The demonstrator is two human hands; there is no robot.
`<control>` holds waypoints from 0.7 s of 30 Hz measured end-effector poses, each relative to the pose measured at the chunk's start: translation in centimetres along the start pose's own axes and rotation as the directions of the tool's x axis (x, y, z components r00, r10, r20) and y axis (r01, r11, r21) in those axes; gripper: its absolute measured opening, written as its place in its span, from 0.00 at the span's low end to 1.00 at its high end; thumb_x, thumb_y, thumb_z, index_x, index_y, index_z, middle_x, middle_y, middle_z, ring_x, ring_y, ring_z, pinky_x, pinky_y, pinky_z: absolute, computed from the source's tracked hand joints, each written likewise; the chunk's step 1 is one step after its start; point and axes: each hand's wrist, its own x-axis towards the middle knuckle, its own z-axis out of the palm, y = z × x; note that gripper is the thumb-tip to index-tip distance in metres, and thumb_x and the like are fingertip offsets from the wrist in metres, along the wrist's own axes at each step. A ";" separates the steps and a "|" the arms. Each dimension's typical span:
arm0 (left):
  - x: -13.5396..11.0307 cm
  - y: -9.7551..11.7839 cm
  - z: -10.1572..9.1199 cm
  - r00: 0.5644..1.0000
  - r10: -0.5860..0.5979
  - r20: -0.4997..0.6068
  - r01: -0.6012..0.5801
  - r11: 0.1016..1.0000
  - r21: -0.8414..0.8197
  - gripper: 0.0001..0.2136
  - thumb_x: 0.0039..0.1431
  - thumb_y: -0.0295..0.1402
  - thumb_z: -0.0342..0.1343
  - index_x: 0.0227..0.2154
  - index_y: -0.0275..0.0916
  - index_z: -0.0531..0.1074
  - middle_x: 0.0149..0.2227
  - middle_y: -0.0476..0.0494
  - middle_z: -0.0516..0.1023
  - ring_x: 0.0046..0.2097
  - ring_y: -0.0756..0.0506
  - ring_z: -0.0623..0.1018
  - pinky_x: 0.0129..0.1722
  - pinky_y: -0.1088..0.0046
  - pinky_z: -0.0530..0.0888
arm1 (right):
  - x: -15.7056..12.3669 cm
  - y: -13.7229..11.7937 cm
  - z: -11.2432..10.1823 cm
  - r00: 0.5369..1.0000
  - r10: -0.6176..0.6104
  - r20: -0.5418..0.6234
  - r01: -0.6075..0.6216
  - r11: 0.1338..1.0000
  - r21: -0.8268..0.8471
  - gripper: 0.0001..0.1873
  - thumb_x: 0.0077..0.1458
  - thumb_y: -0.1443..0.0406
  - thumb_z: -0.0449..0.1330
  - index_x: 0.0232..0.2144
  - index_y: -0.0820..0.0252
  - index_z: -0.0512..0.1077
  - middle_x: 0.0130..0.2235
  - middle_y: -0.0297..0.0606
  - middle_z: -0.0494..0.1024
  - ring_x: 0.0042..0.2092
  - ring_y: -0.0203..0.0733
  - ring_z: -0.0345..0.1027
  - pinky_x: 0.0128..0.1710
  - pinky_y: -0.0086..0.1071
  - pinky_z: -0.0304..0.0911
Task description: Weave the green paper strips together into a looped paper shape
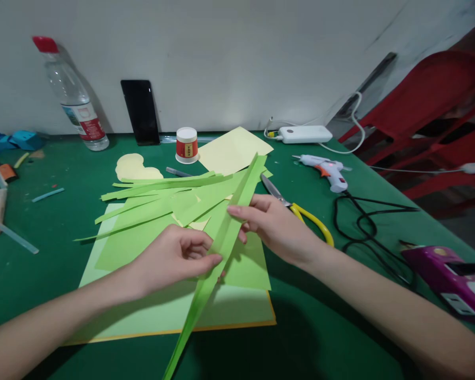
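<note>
Holding one long, narrow strip of bright green paper, two bare hands work above the middle of the table. The strip slants from upper right down to the bottom edge of the view; it seems folded along its length, but the fold is not quite clear. The left hand is half closed, with its thumb pressing on the lower part and its fingers curled. The right hand pinches the strip higher up, thumb in front and fingers behind.

Beneath them lie loose cut strips of green paper, on larger pale green sheets with an orange edge. Just beside the right hand are scissors with yellow handles. Farther right are a white glue gun with an orange trigger and a magenta power socket block. Behind the strips stands a small red-and-white paper cup, near a pale yellow sheet. A black phone and a clear plastic bottle with red cap stand by the white wall.
</note>
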 end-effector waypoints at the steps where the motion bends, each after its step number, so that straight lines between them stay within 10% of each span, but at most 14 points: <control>1: 0.0 0.0 0.1 1.000 0.008 0.006 -0.008 1.000 0.008 0.13 0.53 0.33 0.53 0.16 0.34 0.62 0.16 0.55 0.59 0.20 0.56 0.57 0.20 0.78 0.53 | 0.2 -0.3 -0.4 0.999 -0.011 -0.036 0.011 1.000 0.002 0.09 0.39 0.65 0.66 0.21 0.64 0.70 0.21 0.29 0.69 0.20 0.27 0.62 0.20 0.23 0.58; 11: -0.2 -0.5 0.0 0.983 0.147 0.106 -0.160 0.979 0.128 0.10 0.54 0.33 0.54 0.21 0.34 0.72 0.21 0.48 0.74 0.21 0.54 0.66 0.21 0.78 0.60 | 2.9 -2.0 -5.1 0.945 -0.123 -0.303 0.128 0.992 -0.004 0.13 0.36 0.61 0.68 0.23 0.61 0.69 0.17 0.27 0.65 0.17 0.26 0.56 0.17 0.24 0.52; 18: -1.4 -0.8 0.7 0.745 0.300 0.596 -0.491 0.851 0.187 0.15 0.55 0.39 0.54 0.18 0.36 0.73 0.20 0.42 0.76 0.22 0.50 0.70 0.21 0.72 0.60 | 4.0 -2.2 -7.5 0.921 -0.161 -0.356 0.157 0.987 -0.041 0.15 0.37 0.60 0.67 0.19 0.61 0.64 0.13 0.23 0.59 0.15 0.23 0.50 0.13 0.22 0.43; 21: -0.9 -1.0 0.2 0.788 0.257 0.560 -0.380 0.918 0.114 0.17 0.54 0.44 0.52 0.26 0.34 0.75 0.24 0.40 0.78 0.25 0.48 0.73 0.22 0.75 0.64 | 3.7 -1.8 -6.3 0.958 -0.117 -0.263 0.097 0.991 -0.087 0.16 0.36 0.60 0.68 0.18 0.62 0.65 0.12 0.23 0.59 0.14 0.24 0.51 0.13 0.23 0.43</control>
